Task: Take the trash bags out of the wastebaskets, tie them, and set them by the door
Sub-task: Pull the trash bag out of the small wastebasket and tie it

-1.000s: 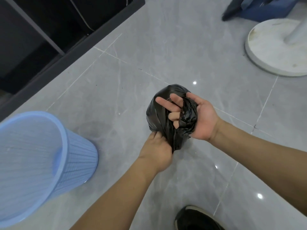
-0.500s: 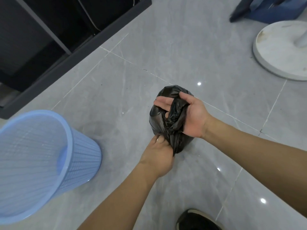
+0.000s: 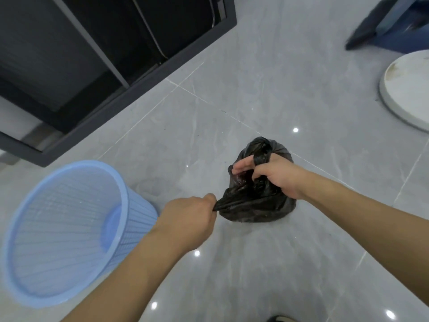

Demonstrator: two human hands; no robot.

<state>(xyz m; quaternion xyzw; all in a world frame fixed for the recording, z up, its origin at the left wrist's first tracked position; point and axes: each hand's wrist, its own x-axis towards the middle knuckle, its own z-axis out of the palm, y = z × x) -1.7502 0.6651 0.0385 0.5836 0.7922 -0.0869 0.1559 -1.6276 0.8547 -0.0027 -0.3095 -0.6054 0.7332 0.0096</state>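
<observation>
No readable writing or brand on anything in view. Small black trash bag (image 3: 255,203) held over the grey tile floor (image 3: 290,73), right of the blue mesh wastebasket (image 3: 69,231), which is out of the bag's way and has no liner in it. Left hand (image 3: 188,217) is a closed fist, fingers curled tight round one twisted strand of the bag's mouth, the strand stretched taut between fist and bag. Right hand (image 3: 274,175) grips the other twisted strand, which loops over its thumb side; thumb and forefinger partly spread, other fingers curled into the plastic. Dark cabinet frame (image 3: 144,87) upper left, white round base (image 3: 408,91) far right, shoe tip (image 3: 282,318) at bottom edge.
</observation>
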